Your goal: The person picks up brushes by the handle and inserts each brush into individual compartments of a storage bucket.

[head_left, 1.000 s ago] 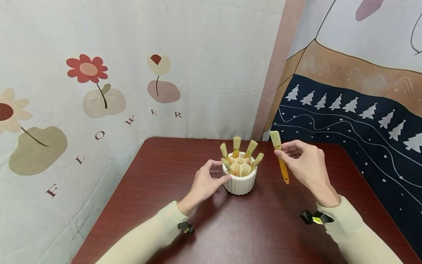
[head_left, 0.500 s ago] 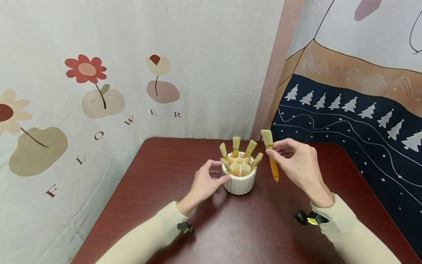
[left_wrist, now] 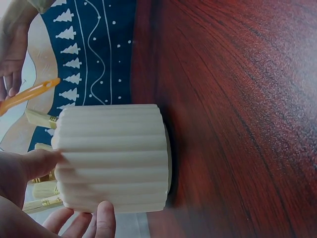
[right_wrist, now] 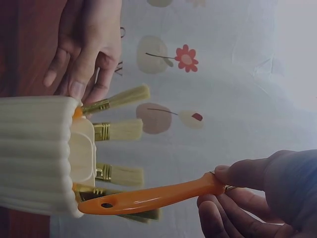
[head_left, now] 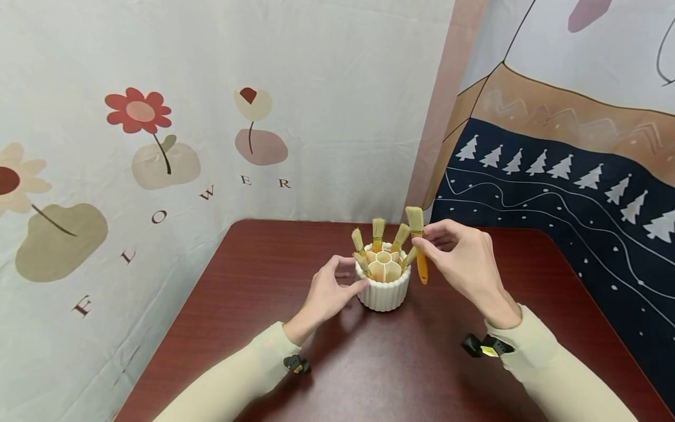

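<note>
My right hand point(head_left: 466, 255) pinches a paintbrush point(head_left: 415, 220) near its metal band, bristles up and orange handle hanging down. The handle point(right_wrist: 148, 197) hovers by the right rim of a white fluted brush holder point(head_left: 383, 296), in the air. Round the holder's left side lies my left hand point(head_left: 328, 293), thumb at the front rim and fingers against the far side. Inside the holder is a divider with petal-shaped compartments around a round centre point(head_left: 384, 258). Several brushes stand in its outer compartments, bristles up, including one brush point(head_left: 378, 230) at the back. The front compartments hold no brush.
The holder stands on a dark red-brown table point(head_left: 295, 252). Behind it hangs a pale cloth point(head_left: 337, 117) printed with flowers and letters. A navy cloth with white trees point(head_left: 527, 193) hangs along the right side.
My right hand has carried the paintbrush leftward from beside the holder to its right rim. The left hand and the holder have stayed in place.
</note>
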